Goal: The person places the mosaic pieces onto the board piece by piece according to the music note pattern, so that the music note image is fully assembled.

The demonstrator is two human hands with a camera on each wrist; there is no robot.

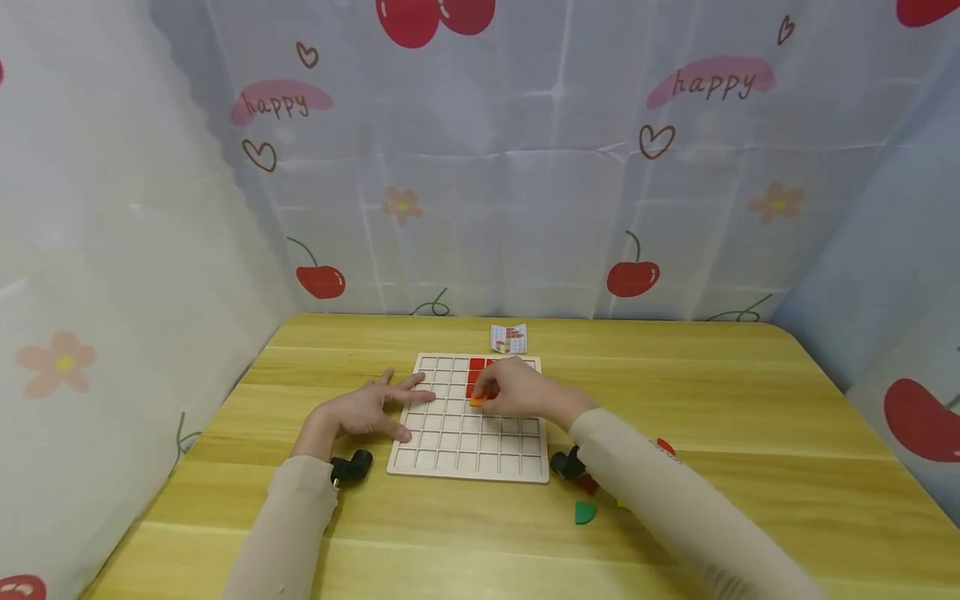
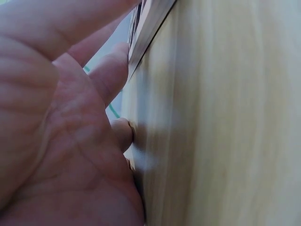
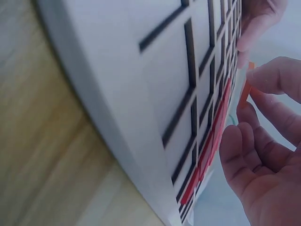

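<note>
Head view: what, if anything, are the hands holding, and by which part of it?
The right hand pinches an orange piece, apparently by its edge; exactly where is hidden. The left hand holds nothing.

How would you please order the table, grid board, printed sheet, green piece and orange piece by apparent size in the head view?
1. Table
2. Grid board
3. Printed sheet
4. Green piece
Orange piece: not ranked, because the right hand partly covers it.

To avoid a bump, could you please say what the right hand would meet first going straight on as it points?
Likely the left hand, spread across the left edge of the grid board, though depth is unclear.
</note>
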